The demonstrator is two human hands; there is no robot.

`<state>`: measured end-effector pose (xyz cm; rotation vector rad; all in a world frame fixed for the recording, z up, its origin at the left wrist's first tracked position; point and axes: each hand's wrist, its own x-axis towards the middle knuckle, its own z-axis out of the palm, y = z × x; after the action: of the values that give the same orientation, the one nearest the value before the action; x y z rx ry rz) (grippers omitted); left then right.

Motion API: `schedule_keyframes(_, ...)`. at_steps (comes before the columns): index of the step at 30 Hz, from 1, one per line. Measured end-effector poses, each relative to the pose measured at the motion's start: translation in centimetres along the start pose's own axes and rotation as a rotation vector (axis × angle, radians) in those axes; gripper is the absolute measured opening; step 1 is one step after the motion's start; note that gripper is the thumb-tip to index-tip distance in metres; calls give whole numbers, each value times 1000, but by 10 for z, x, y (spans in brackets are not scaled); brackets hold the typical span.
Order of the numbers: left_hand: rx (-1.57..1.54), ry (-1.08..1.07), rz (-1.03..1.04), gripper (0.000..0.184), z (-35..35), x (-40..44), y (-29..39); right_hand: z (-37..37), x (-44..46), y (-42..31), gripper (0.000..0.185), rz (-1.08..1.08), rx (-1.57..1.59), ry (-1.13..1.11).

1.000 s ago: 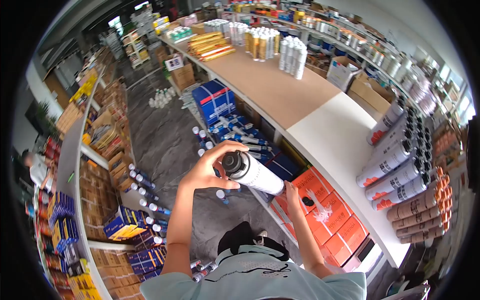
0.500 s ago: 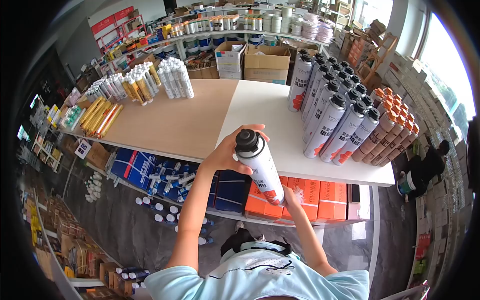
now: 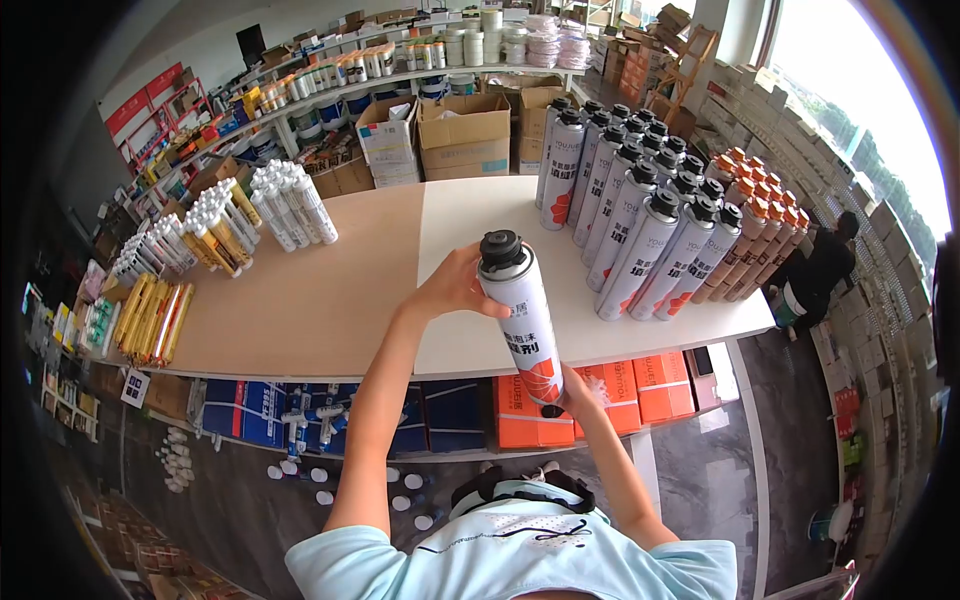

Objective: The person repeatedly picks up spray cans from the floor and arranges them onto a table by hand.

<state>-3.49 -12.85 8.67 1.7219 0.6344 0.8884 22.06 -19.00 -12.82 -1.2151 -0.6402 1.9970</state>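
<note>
Both hands hold a white foam sealant can [image 3: 520, 325] with a black cap and a red pattern near its base, tilted over the table's front edge. My left hand [image 3: 458, 285] grips its upper part from the left, thumb across the front and the other fingers hidden behind. Around the lower right side and base my right hand [image 3: 577, 392] is closed, its fingers mostly out of sight. Similar foam sealant cans [image 3: 630, 255] stand upright in a tight group at the table's right, beside brown cans with orange caps [image 3: 760, 240].
White sealant tubes [image 3: 292, 205] and yellow foil packs [image 3: 153, 318] occupy the left of the table [image 3: 330, 290]. Beneath are orange boxes [image 3: 530, 425] and blue boxes [image 3: 455, 412]. Cardboard boxes [image 3: 465, 135] stand behind. A person in dark clothes [image 3: 825, 265] is at the right.
The view has swung, so the table's goods appear further left. The can has turned slightly, showing more of its front label, and stands a little more upright. Both hands keep hold of it.
</note>
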Motion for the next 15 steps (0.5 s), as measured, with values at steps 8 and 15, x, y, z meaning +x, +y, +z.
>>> schedule_keyframes(8, 242, 229, 91, 70, 23, 54, 45, -12, 32, -51, 54, -83, 113, 21)
schedule_keyframes(15, 323, 405, 215, 60, 14, 118, 29, -3, 62, -92, 64, -228, 450, -161)
